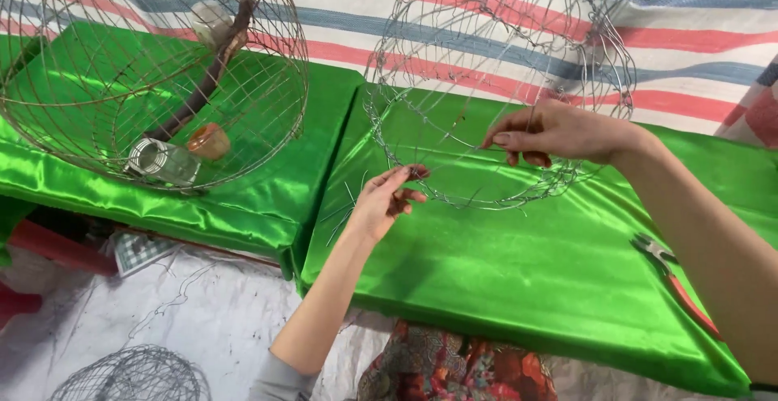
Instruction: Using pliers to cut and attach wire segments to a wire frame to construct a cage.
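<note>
light: bright and even from where I'm watching
glare: shiny streaks on the green satin cloth point(519, 263)
shadows: soft, faint
focus: mostly sharp, thin wires slightly smeared

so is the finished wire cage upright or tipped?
Tipped: the finished wire cage lies on its side on the green cloth, its perch stick slanting.
</note>
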